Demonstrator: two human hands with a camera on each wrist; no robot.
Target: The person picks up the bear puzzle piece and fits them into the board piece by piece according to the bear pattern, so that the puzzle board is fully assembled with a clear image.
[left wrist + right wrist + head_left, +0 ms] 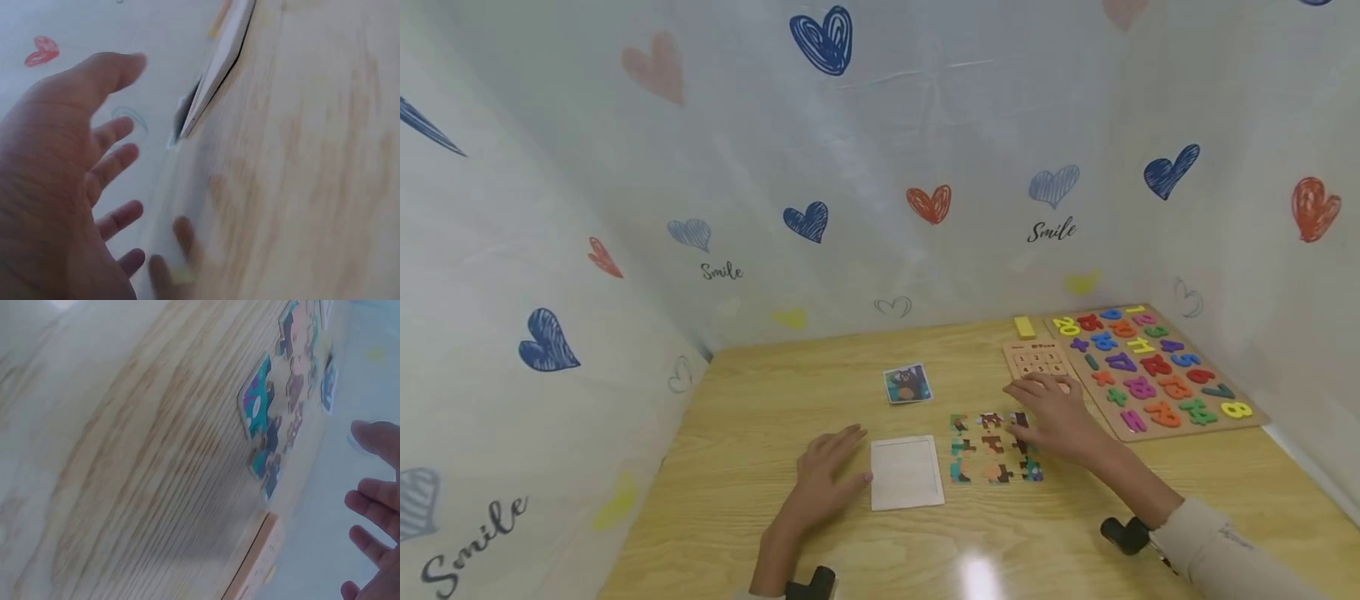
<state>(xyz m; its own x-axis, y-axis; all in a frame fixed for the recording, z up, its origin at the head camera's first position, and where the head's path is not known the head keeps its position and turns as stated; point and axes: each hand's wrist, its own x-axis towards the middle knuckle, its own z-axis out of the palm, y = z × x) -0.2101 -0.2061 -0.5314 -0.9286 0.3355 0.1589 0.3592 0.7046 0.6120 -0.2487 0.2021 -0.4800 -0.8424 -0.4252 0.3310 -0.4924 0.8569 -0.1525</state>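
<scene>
My left hand (826, 477) is beside the left edge of a square pale wooden puzzle tray (906, 473), fingers spread and holding nothing. In the left wrist view the hand (56, 156) has its thumb apart from the fingers, near the tray's edge (215, 69). Several jigsaw pieces (992, 445) with parts of a brown bear lie in loose rows right of the tray. Over their right side hovers my right hand (1060, 417), fingers loosely bent. The right wrist view shows that hand (381, 506) apart from the pieces (255, 403), with nothing in its grasp.
A bear picture card (907, 383) lies behind the tray. Beyond my right hand are a small wooden number board (1037, 357) and a yellow block (1024, 327). A large board (1108, 413) of coloured numerals fills the right side. A heart-patterned curtain (865, 142) surrounds the table.
</scene>
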